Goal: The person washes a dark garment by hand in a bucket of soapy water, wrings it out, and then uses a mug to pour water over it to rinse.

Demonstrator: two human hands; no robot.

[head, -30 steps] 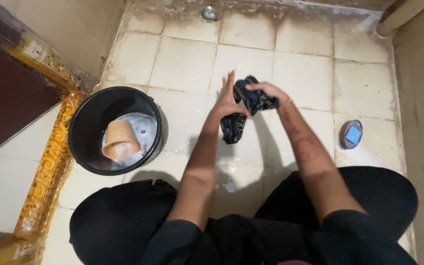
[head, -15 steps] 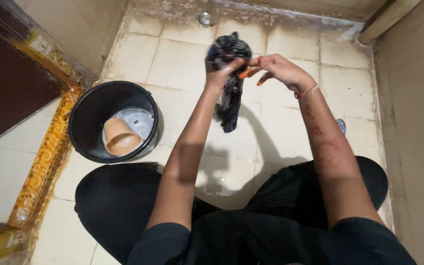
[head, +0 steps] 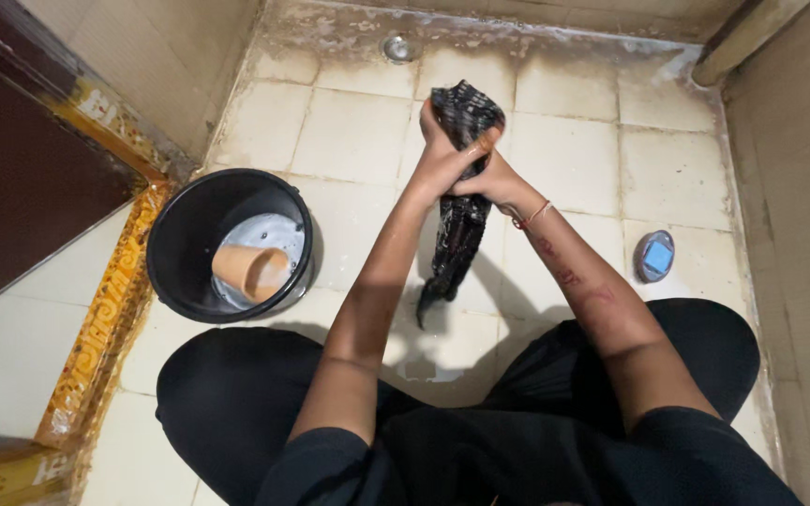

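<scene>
My left hand [head: 441, 161] and right hand [head: 486, 178] close together around a dark patterned cloth [head: 462, 225], held above the tiled floor [head: 358, 131]; its lower end hangs down. To my left stands a black bucket [head: 180, 253] with a tan cup [head: 250, 272] floating in soapy water.

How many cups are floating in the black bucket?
1. A tan cup lies tipped on its side in the soapy water inside the black bucket, left of the hands wringing the dark cloth. Others could sit hidden under the suds.
</scene>
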